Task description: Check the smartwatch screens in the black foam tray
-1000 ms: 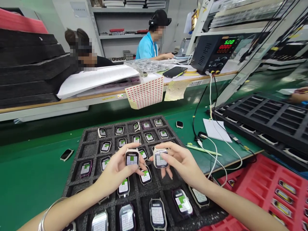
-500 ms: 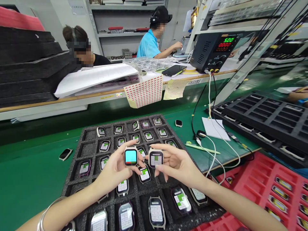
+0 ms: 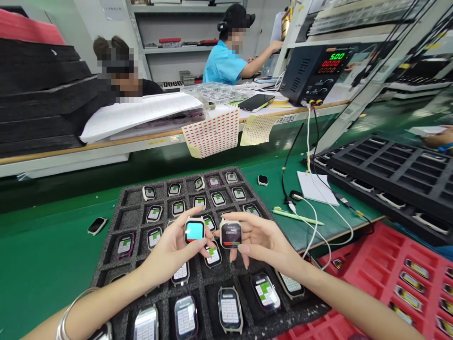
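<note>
My left hand [image 3: 180,243] grips a smartwatch body [image 3: 194,229] with a bright cyan screen and a red strip at its bottom; the thumb lies over the lower edge. Beside it, my right hand [image 3: 260,238] holds a second smartwatch body [image 3: 231,233], light-framed, its dark screen showing small text and a red and green bar. The thumb touches its lower right corner. Both are held above a black foam tray [image 3: 129,218], where several strapless watches lie in compartments, most with white and green grids lit. A purple-framed watch [image 3: 125,244] sits at the tray's left.
Loose watches lie left [image 3: 96,225] and behind [image 3: 263,180] the tray. A green pen [image 3: 297,216], cables and white paper [image 3: 317,188] are on the right. Beyond are black trays [image 3: 399,160], a red tray [image 3: 382,264], a power supply [image 3: 314,75] and two people.
The right-hand watch's screen went from a white and green grid to a dark page with a red and green bar. My left thumb moved up onto the cyan-screened watch's lower edge.
</note>
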